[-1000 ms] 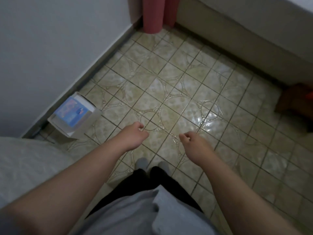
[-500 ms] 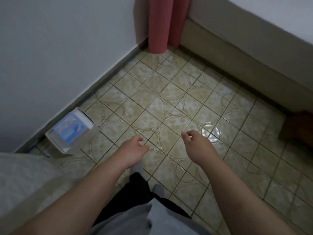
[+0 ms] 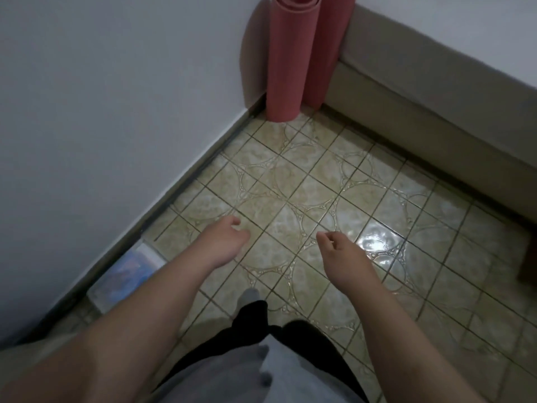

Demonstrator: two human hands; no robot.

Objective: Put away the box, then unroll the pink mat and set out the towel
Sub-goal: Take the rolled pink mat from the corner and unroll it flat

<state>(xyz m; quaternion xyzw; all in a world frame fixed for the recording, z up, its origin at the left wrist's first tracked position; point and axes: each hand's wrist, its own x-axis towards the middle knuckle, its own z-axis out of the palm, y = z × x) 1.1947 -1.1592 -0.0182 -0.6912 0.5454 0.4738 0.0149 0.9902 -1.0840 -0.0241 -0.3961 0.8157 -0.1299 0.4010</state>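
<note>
We have stepped nearer the corner; the 2 pink mats (image 3: 286, 62) stand rolled there, larger than before; the box (image 3: 128, 271) lies by the wall, now half behind our left arm; left hand (image 3: 223, 242) and right hand (image 3: 343, 251) hang loosely curled, holding nothing.

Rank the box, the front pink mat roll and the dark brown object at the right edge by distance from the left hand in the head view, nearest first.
1. Box: on the floor by the wall, just behind the left hand.
2. Front pink mat roll: upright in the corner ahead.
3. Dark brown object: far right edge, past the right hand.
</note>
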